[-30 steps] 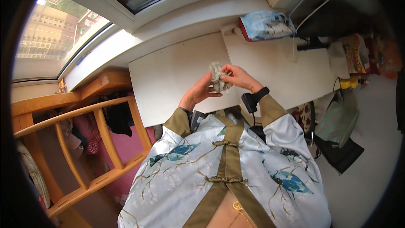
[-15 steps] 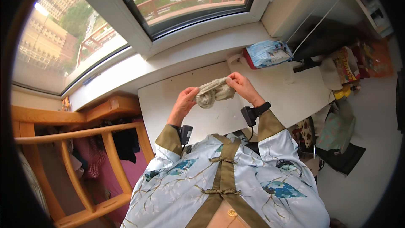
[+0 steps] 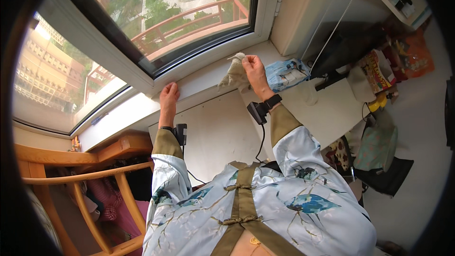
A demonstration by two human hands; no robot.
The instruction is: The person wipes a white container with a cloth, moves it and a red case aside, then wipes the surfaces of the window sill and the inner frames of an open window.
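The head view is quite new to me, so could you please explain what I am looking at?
There is no machine arm here: these are a person's two bare hands, seen from above by a wide fisheye camera worn on the head, so straight edges look bent. A small black box is strapped at each wrist. The right hand pinches a crumpled, pale cloth, which hangs down. The left hand is near the window sill, with nothing visible in it. Below is a white table, with a blue package by its back edge.
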